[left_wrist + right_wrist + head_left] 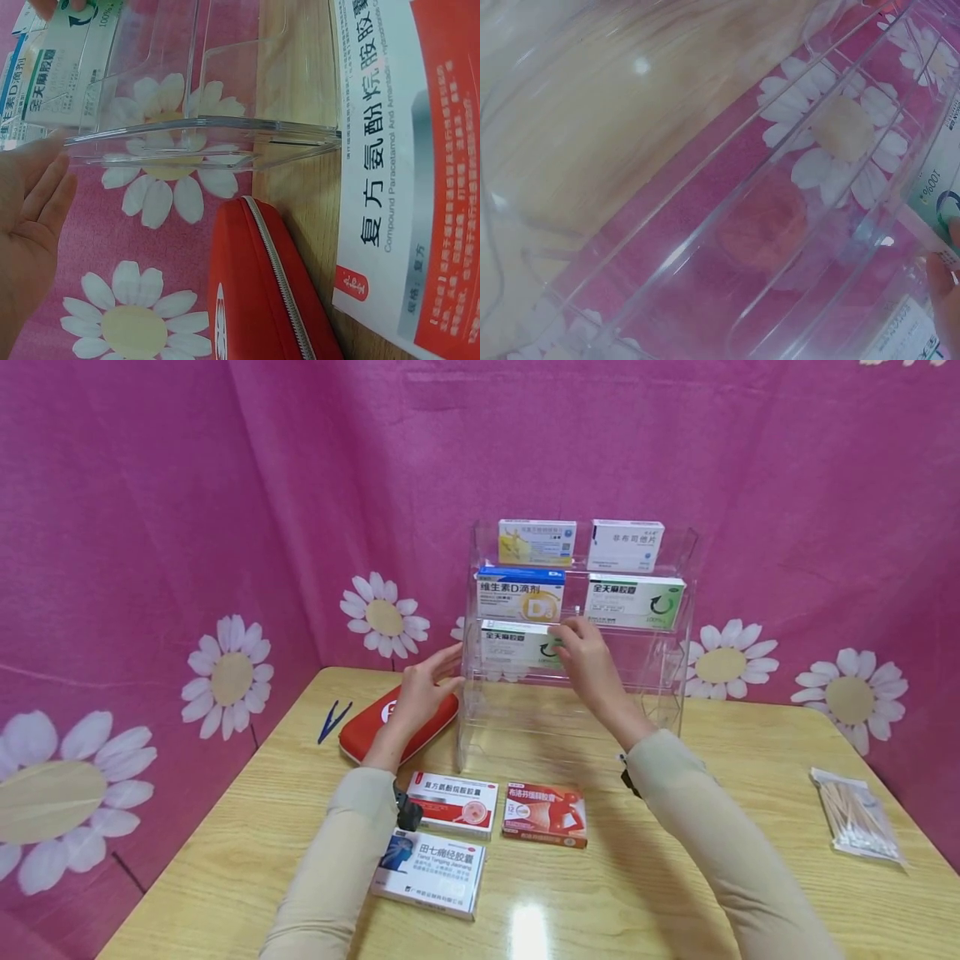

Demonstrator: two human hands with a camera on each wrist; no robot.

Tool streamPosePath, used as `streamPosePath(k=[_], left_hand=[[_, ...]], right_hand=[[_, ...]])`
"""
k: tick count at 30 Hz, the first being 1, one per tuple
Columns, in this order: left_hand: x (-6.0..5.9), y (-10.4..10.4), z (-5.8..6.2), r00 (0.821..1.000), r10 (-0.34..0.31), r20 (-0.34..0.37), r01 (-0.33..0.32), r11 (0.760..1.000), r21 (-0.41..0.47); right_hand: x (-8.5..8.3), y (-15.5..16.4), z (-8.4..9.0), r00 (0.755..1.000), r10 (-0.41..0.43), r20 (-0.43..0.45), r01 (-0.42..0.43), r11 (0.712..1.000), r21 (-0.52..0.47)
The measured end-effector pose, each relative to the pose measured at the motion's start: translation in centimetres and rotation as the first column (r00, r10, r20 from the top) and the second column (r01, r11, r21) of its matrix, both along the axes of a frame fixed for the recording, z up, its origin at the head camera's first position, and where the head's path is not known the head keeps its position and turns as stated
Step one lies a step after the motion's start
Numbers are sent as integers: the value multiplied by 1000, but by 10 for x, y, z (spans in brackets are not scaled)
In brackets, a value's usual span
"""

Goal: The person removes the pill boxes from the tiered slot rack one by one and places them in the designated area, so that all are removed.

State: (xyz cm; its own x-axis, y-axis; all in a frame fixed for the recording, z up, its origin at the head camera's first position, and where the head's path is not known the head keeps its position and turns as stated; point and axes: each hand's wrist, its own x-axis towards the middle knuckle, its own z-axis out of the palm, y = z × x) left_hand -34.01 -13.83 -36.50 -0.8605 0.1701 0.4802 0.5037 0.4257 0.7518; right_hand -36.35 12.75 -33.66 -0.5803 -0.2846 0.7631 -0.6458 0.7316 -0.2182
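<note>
A clear acrylic display rack (570, 714) with several tiers stands at the back of the table. My right hand (590, 664) pinches the right end of a white-and-green medicine box (513, 646), which sits at the left of the rack's third tier. The right wrist view shows fingertips at that box's end (933, 195). At the rack's left side is my left hand (426, 689), its fingers extended and near the edge; the left wrist view shows it close to the clear side panel. Above, a vitamin D box (517, 597) and another white-and-green box (636, 603) share the second tier.
Yellow-white (536, 543) and white (625, 545) boxes fill the top tier. A red case (367, 727) and blue tweezers (333, 723) lie left. In front lie a red-white box (453, 804), red box (545, 814) and white-blue box (435, 872). Packaged cotton swabs (857, 817) lie right.
</note>
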Motion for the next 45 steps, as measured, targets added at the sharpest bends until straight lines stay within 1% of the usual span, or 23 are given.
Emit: streamPosePath(k=[2, 6, 10, 14, 19, 22, 26, 28, 31, 36, 40, 43, 45], left_hand=[[0, 0, 0, 1000, 0, -2, 0, 1000, -1], [-1, 0, 1, 1000, 2, -8, -2, 1000, -11], [0, 0, 1, 1000, 9, -4, -9, 1000, -22], [1, 0, 0, 1000, 14, 8, -14, 1000, -24], [2, 1, -1, 1000, 12, 23, -12, 1000, -16], [2, 1, -1, 1000, 12, 11, -11, 1000, -21], [2, 2, 1, 1000, 8, 5, -8, 1000, -23], [2, 1, 1, 1000, 6, 5, -6, 1000, -22], [1, 1, 1, 1000, 7, -3, -7, 1000, -29], [0, 0, 1, 1000, 11, -6, -11, 1000, -28], [1, 1, 1, 1000, 13, -5, -13, 999, -33], [1, 1, 1, 1000, 16, 1, -16, 999, -35], [1, 1, 1, 1000, 18, 4, -17, 999, -36]], right_hand=[[2, 4, 1, 1000, 15, -19, -16, 999, -35], [5, 11, 4, 996, 32, -86, -40, 995, -95], [9, 18, 10, 990, 15, -142, -36, 988, -150], [18, 24, 14, 982, 5, -189, -43, 979, -198], [37, 35, 8, 977, 28, -213, -68, 981, -179], [54, 41, 1, 977, 60, -206, -91, 985, -145], [76, 47, -11, 971, 97, -217, -118, 989, -85], [88, 48, -17, 966, 129, -224, -146, 987, -60], [104, 49, -25, 963, 182, -198, -193, 981, -35], [131, 53, -40, 959, 264, -102, -267, 963, -18], [151, 56, -52, 951, 302, -62, -304, 953, -17], [163, 57, -61, 947, 318, -51, -319, 948, -15], [170, 57, -66, 939, 342, -38, -343, 939, -23]])
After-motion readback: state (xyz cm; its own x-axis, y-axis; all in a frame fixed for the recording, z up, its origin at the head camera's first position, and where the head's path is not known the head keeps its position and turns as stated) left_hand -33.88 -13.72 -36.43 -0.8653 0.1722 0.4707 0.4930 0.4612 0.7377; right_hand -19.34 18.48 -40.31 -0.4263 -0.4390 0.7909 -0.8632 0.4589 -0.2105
